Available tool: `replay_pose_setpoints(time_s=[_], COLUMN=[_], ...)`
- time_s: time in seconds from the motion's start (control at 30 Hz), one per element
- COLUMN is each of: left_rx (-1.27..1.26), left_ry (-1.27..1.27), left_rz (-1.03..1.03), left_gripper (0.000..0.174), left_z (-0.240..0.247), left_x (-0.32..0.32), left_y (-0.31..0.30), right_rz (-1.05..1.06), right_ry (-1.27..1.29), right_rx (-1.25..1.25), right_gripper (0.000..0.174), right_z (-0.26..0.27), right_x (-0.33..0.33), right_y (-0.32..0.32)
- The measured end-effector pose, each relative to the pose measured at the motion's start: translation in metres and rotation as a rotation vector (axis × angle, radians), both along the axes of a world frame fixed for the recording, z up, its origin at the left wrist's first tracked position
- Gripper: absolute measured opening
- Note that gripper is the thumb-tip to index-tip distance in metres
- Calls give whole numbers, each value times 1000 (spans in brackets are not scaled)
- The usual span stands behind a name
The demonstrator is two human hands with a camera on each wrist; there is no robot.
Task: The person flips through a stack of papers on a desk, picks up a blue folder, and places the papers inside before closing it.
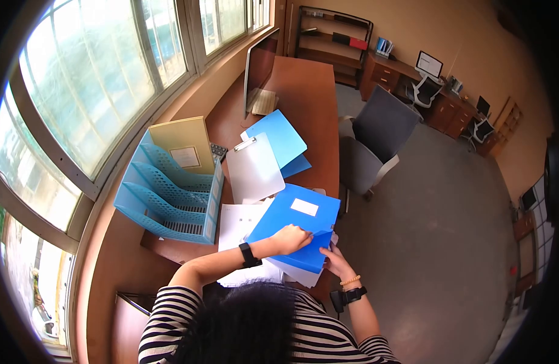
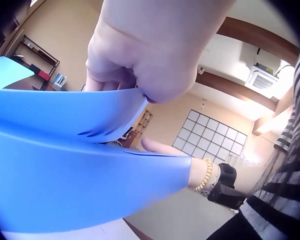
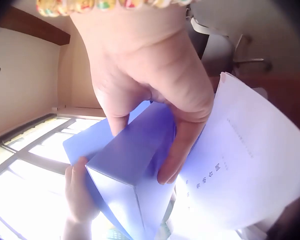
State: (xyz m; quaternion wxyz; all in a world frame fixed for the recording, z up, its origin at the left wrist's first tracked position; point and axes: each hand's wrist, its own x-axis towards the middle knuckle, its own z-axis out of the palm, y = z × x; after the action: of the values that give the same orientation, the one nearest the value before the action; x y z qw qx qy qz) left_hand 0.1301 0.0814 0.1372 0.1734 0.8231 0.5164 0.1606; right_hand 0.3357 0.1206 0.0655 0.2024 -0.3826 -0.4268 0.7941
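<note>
A blue file box with a white label lies tilted over loose papers at the near end of the desk. My left hand pinches the edge of its cover, and in the left wrist view a narrow gap shows between cover and box body. At the box's near right side, my right hand holds on, thumb and fingers straddling the narrow side in the right wrist view. A printed sheet stands close beside that hand. What is inside the box is hidden.
A light-blue file rack stands left by the window, a yellow folder upright in its far slot. Past the box lie a clipboard and light-blue folders. A monitor stands farther back; a grey chair is at right.
</note>
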Motion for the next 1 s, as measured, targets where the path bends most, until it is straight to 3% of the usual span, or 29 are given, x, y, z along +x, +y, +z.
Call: replay_pose_setpoints(time_s=[0.13,0.2,0.33,0.47,0.6,1.0], left_rx=[-28,104,9,175,42,111], left_ry=[-215,-355,-422,-529,-506,-570], left_rz=[85,168,273,311,375,375], left_gripper=[25,24,24,28,34,34], left_z=[-12,-22,-26,-26,-26,-47], left_x=[-10,-15,-20,-23,-29,-47], left_y=[-8,-11,-23,-33,-46,-55], right_rz=[-27,-1,28,85,130,164], right_ry=[57,92,79,55,54,78], right_rx=[71,188,249,320,367,358], right_gripper=[65,67,71,73,76,77], right_z=[-3,-6,-2,4,10,17], right_x=[-2,-2,-7,-10,-15,-16], right_y=[3,5,6,6,2,-1])
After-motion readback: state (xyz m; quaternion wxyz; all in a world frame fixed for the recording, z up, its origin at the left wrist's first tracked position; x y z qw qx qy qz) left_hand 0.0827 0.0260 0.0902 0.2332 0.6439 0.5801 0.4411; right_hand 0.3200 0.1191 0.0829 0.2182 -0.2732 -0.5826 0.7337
